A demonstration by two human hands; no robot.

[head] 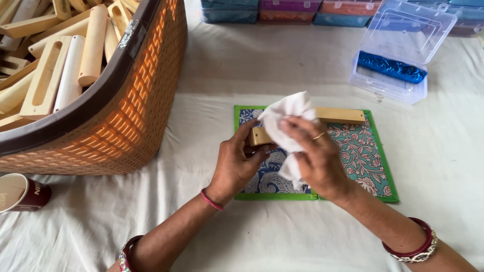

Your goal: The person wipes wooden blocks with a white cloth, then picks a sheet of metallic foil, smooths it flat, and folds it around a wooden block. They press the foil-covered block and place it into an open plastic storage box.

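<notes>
Holding the wooden block by its near end, the left hand has its fingers closed around it, just above the printed mat on the white sheet. The right hand pinches a white cloth and presses it on the block – the wiping probably goes best with a firm left grip and strokes along the wood, away from the basket.

light: bright, even, diffuse | shadows: faint, soft | glare: none | focus: sharp, slight softening at edges
</notes>
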